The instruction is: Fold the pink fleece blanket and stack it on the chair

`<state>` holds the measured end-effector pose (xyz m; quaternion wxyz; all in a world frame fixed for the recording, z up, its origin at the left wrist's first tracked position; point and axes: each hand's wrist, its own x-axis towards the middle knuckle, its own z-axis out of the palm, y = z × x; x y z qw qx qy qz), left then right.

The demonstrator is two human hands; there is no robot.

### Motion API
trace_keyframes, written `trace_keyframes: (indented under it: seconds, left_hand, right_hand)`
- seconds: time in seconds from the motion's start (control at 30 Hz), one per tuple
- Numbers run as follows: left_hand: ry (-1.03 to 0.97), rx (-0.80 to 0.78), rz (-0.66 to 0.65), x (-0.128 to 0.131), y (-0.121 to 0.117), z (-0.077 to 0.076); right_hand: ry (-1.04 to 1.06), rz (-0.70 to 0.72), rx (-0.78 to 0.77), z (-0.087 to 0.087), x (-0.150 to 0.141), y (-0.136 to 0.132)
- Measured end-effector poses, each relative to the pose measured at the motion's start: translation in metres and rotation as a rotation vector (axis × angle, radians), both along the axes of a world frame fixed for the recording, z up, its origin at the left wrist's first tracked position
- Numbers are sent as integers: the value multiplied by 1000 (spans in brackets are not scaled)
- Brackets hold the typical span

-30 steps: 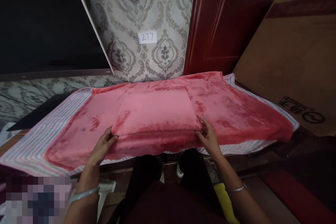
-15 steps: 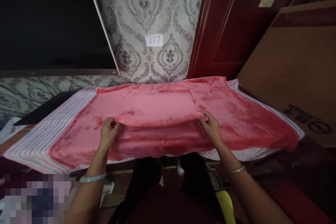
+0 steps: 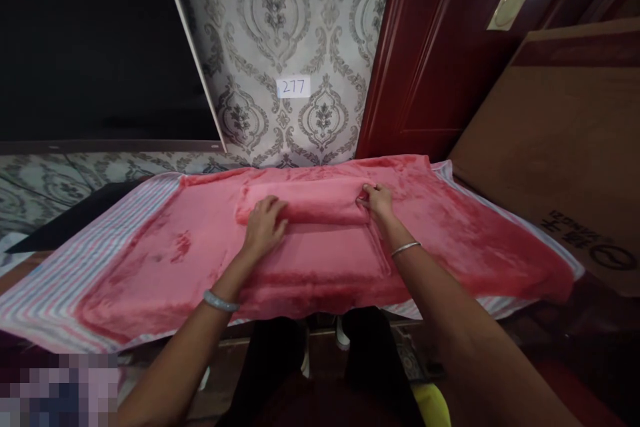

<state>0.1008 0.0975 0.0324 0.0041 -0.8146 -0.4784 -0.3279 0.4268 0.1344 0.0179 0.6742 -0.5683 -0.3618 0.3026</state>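
Observation:
A folded piece of pink plush cloth (image 3: 317, 203) lies on a larger pink plush blanket (image 3: 460, 247). Its front part is turned back into a narrow strip, with a flat pink layer visible in front of it. My left hand (image 3: 265, 227) rests on the strip's left part, fingers apart and pressing down. At the strip's right end, my right hand (image 3: 379, 201) pinches the cloth's corner between thumb and fingers. Beneath the blanket, a striped cloth (image 3: 95, 247) shows on the left and along the edges.
Behind the blanket stands a patterned wall with a paper label (image 3: 293, 87) marked 277. A large dark screen (image 3: 100, 47) fills the upper left. On the right are a dark red door (image 3: 425, 60) and a big cardboard box (image 3: 565, 133).
The pink cloth's front edge has been turned away from me into a narrower strip. Both hands moved forward and inward; the left one no longer pinches the edge and lies flat on it.

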Motion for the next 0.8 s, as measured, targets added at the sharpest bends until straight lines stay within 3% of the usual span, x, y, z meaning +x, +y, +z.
trace_keyframes:
  seconds: [0.07, 0.13, 0.27, 0.37, 0.47, 0.63, 0.8]
  left_hand:
    - [258, -42, -30, 5, 2, -10]
    - [349, -71, 8, 6, 8, -16]
    - [332, -42, 49, 9, 20, -20]
    - [313, -15, 40, 11, 16, -24]
    - [292, -3, 25, 6, 8, -27]
    - [343, 83, 33, 7, 0, -20]
    - [444, 105, -113, 44, 7, -7]
  right_hand:
    - [-45, 15, 2, 1, 4, 1]
    - [-112, 18, 17, 1, 9, -9]
    - [-287, 18, 1, -14, 20, -57]
    - [-417, 60, -73, -37, 20, -100]
    - [-540, 91, -163, -55, 16, -123]
    - [-744, 90, -314, -57, 7, -113]
    - [-887, 71, -458, -45, -6, -93]
